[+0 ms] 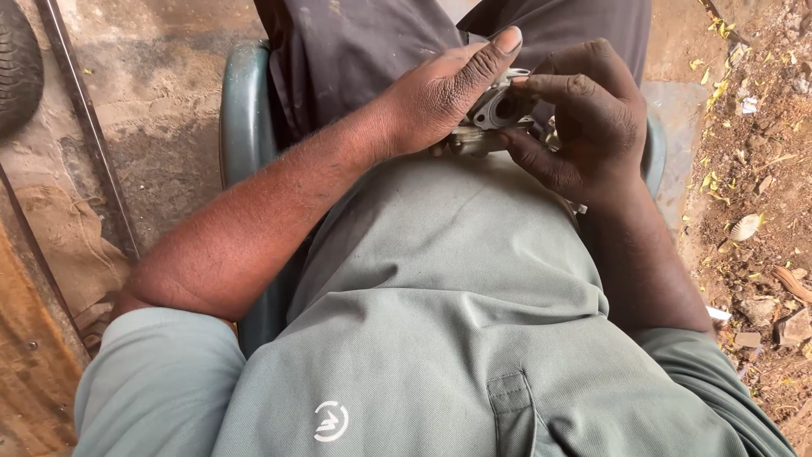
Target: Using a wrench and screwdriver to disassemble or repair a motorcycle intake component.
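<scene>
Over the seated person's lap, just above the green shirt [448, 279], both hands hold a small grey metal part [499, 112] with a round opening. Left hand [448, 93] cups it from the side, its grip closed on the part; right hand [592, 118] curls round it, fingers [554, 85] pressed on top. Behind is a green chair [244, 127] on dusty ground [753, 169]

The person's lap [440, 220] carries the work, on a green plastic chair [244, 127]. The chair stands on a stained concrete floor [161, 101], where a thin metal rod [85, 118] lies. On the right, bare dirt [753, 169] holds dry leaves and stones (a pale shell-like scrap [746, 227] too).
</scene>
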